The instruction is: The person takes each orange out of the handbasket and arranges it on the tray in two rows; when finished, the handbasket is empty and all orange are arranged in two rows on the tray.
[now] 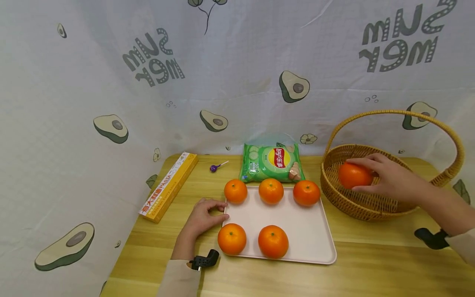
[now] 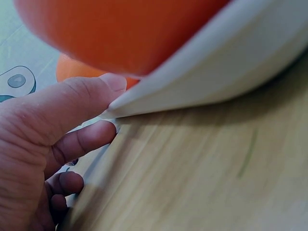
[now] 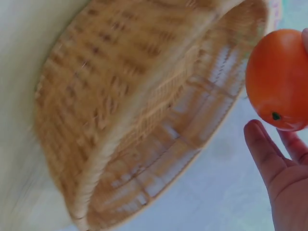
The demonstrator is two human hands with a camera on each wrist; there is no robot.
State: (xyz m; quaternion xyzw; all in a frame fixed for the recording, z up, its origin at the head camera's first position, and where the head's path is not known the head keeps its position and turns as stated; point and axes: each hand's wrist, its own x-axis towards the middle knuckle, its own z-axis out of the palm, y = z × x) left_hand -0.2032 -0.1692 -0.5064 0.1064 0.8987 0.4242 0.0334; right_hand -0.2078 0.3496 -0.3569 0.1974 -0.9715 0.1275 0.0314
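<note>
My right hand [image 1: 393,177] grips an orange [image 1: 355,175] with thumb and fingers, over the wicker basket [image 1: 335,198]. In the right wrist view the orange [image 3: 279,79] shows its small green stem end, and the basket [image 3: 110,86] lies beside it. At the left rim of a pale pink tray [image 1: 304,231], my left hand [image 1: 204,216] pinches the edge between thumb and fingers. The left wrist view has the thumb on the tray's rim [image 2: 192,77], close under an orange [image 2: 120,29]. Several oranges sit on the tray, three along the back and two along the front.
Behind the tray lies a green bag of chips [image 1: 272,163]. A purple lollipop [image 1: 214,168] is to its left, then a yellow pasta box [image 1: 168,187]. The basket's tall handle [image 1: 393,111] arches above it. A printed curtain [image 1: 245,95] hangs behind the wooden table [image 1: 371,264].
</note>
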